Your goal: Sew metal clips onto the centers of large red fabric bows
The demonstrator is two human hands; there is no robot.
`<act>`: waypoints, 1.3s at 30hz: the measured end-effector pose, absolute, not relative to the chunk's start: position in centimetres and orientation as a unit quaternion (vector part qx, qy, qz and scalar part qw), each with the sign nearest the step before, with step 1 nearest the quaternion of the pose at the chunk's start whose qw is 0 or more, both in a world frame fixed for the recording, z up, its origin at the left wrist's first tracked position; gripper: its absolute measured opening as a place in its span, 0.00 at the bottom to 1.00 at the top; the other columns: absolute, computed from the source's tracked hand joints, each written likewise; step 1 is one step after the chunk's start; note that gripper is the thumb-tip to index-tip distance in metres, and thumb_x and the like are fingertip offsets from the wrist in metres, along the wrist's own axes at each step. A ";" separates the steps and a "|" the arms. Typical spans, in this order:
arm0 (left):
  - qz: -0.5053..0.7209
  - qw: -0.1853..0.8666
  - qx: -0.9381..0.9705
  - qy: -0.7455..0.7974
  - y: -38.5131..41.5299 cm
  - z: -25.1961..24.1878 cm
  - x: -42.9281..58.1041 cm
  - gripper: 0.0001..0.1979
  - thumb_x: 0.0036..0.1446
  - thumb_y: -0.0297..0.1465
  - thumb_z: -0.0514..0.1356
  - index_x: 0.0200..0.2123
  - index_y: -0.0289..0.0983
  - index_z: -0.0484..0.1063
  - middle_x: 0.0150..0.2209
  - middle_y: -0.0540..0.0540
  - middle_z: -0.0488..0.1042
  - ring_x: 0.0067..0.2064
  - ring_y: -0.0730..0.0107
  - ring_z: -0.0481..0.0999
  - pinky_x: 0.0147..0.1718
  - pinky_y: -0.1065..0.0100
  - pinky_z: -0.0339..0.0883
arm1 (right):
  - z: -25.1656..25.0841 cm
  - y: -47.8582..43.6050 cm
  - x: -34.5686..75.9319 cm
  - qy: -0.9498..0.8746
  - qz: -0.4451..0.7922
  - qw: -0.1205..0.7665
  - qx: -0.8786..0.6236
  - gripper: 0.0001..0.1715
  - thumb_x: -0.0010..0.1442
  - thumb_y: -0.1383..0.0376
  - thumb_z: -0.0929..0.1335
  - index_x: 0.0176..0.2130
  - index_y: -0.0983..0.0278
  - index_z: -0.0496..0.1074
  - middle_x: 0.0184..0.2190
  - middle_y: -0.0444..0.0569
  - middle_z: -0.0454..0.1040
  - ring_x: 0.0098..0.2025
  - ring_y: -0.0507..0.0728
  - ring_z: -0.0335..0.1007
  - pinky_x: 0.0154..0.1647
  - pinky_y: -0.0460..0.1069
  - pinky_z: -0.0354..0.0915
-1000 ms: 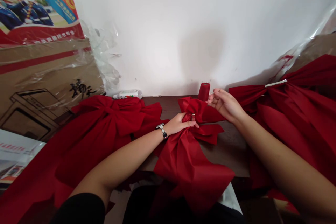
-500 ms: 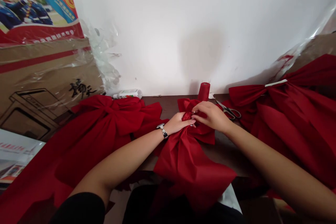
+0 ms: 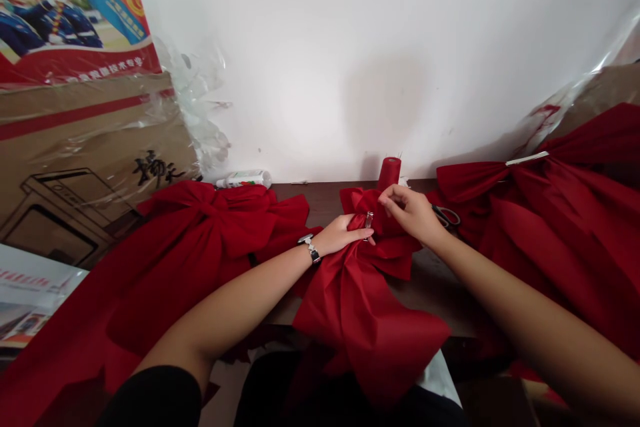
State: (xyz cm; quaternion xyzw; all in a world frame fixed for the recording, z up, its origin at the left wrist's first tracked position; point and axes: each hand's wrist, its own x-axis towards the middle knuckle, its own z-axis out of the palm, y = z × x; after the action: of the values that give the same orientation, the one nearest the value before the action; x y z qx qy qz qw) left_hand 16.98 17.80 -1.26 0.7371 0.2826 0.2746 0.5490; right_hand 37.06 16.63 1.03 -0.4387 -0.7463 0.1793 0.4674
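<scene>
Red fabric bow sits on the dark table; your left hand clasps its knot, right hand pinches narrowly at its top folds. Red spool and scissors just behind; more bows either side.

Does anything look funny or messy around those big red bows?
Yes. The clear plastic wrap hangs loose and crumpled at the corner of the cardboard box, instead of lying flat. The white wall also has a dim grey smudge above the red spool.
</scene>
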 end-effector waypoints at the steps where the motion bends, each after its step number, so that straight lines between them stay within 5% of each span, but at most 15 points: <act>1: 0.277 0.556 0.734 0.274 17.8 -1.2 16.9 0.18 0.55 0.43 0.61 0.33 0.30 0.75 0.35 0.41 0.78 0.37 0.68 0.75 0.43 0.68 0.67 | 1.1 16.8 37.3 -0.735 0.196 0.473 -0.444 0.15 0.61 0.56 0.63 0.28 0.63 0.66 0.19 0.43 0.67 0.22 0.51 0.62 0.27 0.46 0.59; 5: 0.306 0.564 0.729 0.240 17.8 -1.0 16.7 0.17 0.57 0.42 0.60 0.33 0.31 0.74 0.35 0.42 0.77 0.36 0.70 0.74 0.43 0.69 0.66 | 1.4 17.5 38.0 -0.724 0.225 0.451 -0.471 0.22 0.60 0.55 0.61 0.20 0.64 0.65 0.15 0.45 0.66 0.20 0.51 0.61 0.27 0.48 0.59; 9: 0.337 0.552 0.728 0.228 17.8 -1.0 16.7 0.17 0.57 0.42 0.60 0.34 0.31 0.72 0.34 0.42 0.76 0.36 0.70 0.73 0.44 0.69 0.65 | 1.3 17.5 37.9 -0.765 0.268 0.406 -0.421 0.08 0.54 0.61 0.66 0.30 0.64 0.69 0.30 0.47 0.74 0.33 0.55 0.70 0.38 0.50 0.64; 17: 0.376 0.492 0.752 0.224 17.7 -1.1 16.8 0.16 0.58 0.41 0.59 0.33 0.31 0.73 0.36 0.42 0.76 0.43 0.65 0.74 0.50 0.66 0.63 | 1.0 17.5 38.0 -0.758 0.483 0.325 -0.294 0.17 0.57 0.61 0.68 0.42 0.62 0.58 0.33 0.46 0.72 0.38 0.55 0.73 0.44 0.53 0.67; 26: 0.345 0.456 0.781 0.250 17.4 -0.8 16.7 0.18 0.57 0.43 0.58 0.32 0.32 0.71 0.34 0.44 0.76 0.39 0.67 0.74 0.48 0.67 0.64 | 0.0 17.8 37.4 -0.746 0.472 0.366 -0.295 0.18 0.51 0.61 0.72 0.37 0.61 0.62 0.35 0.45 0.71 0.38 0.55 0.73 0.46 0.54 0.69; 31: 0.337 0.461 0.787 0.232 17.1 -0.9 16.8 0.17 0.58 0.43 0.57 0.33 0.33 0.71 0.39 0.41 0.76 0.48 0.63 0.74 0.53 0.65 0.60 | 0.0 18.2 37.7 -0.737 0.471 0.379 -0.302 0.16 0.49 0.62 0.72 0.35 0.62 0.64 0.34 0.46 0.73 0.34 0.54 0.73 0.42 0.53 0.71; 39: 0.311 0.435 0.804 0.261 16.9 -0.9 16.9 0.18 0.57 0.44 0.58 0.34 0.32 0.70 0.36 0.42 0.76 0.40 0.66 0.75 0.46 0.68 0.64 | 1.0 18.8 39.6 -0.798 0.302 0.371 -0.367 0.06 0.51 0.67 0.65 0.32 0.64 0.70 0.27 0.45 0.76 0.31 0.56 0.73 0.42 0.53 0.68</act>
State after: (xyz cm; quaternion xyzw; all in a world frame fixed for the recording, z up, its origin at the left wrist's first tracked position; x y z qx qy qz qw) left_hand 16.85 16.87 -0.90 0.8039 0.2612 0.3110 0.4345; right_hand 39.55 18.79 0.95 -0.3674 -0.7977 0.3020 0.3707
